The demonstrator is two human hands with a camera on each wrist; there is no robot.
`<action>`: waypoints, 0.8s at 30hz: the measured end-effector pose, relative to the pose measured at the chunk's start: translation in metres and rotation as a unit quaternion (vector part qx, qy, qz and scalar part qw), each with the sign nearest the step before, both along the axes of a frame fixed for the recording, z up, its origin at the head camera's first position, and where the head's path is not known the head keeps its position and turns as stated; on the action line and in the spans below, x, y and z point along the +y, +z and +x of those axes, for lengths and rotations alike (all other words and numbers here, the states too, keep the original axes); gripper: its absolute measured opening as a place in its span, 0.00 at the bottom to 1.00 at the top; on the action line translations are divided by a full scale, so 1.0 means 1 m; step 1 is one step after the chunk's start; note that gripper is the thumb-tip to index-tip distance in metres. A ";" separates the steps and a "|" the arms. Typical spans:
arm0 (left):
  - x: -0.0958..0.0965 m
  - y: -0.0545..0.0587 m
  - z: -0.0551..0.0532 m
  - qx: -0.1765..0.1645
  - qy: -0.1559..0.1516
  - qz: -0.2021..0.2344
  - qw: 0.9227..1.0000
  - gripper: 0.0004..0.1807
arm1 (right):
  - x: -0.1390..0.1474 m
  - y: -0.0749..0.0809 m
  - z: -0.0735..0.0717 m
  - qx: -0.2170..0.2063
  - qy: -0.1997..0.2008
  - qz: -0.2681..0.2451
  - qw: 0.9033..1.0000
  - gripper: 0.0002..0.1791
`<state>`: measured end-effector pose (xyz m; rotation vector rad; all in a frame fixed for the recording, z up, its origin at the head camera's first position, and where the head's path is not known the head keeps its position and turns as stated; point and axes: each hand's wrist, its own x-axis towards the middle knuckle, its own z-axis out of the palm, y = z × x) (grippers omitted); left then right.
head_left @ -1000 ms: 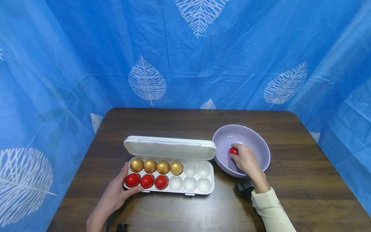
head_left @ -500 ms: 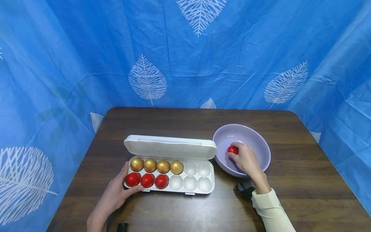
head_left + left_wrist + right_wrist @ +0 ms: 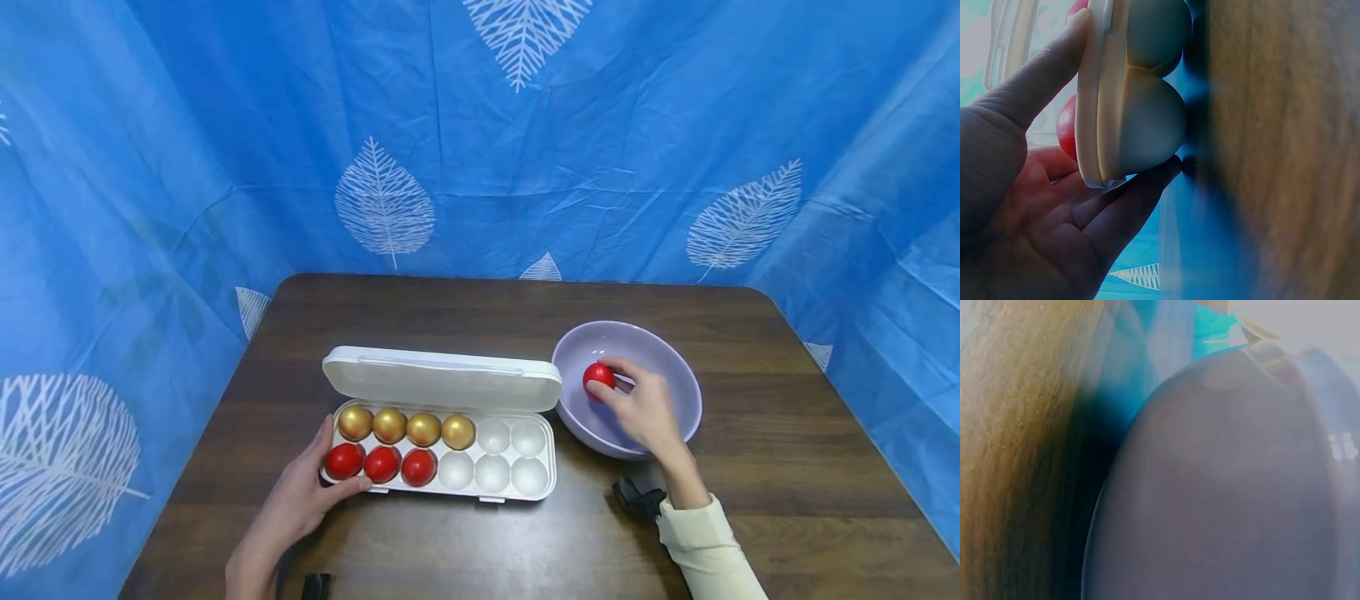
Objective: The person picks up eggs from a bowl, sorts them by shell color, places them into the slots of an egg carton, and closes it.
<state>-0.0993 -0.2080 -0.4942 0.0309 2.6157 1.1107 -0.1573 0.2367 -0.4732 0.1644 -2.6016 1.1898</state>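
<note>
My right hand (image 3: 647,410) pinches a red egg (image 3: 597,381) between thumb and fingers, inside the purple bowl (image 3: 678,367). Left of the bowl lies a white egg box (image 3: 517,493) with its lid (image 3: 442,383) raised. Several gold eggs (image 3: 423,429) fill the left part of its back row, and three red eggs (image 3: 382,465) sit in the front row. White cups show at its right end. My left hand (image 3: 300,492) grips the box's left end; in the left wrist view, the thumb (image 3: 1041,78) lies at the rim and a finger reaches under a cup.
The brown wooden table (image 3: 450,550) carries the box and bowl. A blue curtain (image 3: 480,150) with white leaf prints hangs behind and at both sides. The bowl's outer wall (image 3: 1210,487) fills most of the right wrist view.
The right hand has lifted the red egg slightly and moved it a little toward the bowl's back left. The left hand and the egg box have stayed in place.
</note>
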 end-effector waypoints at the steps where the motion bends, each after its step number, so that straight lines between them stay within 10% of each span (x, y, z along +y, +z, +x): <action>1: 0.000 0.000 0.000 -0.001 0.000 0.001 1.000 0.65 | 0.000 0.000 0.001 0.009 0.000 -0.013 1.000 0.20; 24: -0.001 0.001 -0.002 -0.007 0.004 0.001 1.000 0.66 | -0.038 0.047 0.052 0.229 0.036 -0.095 0.968 0.27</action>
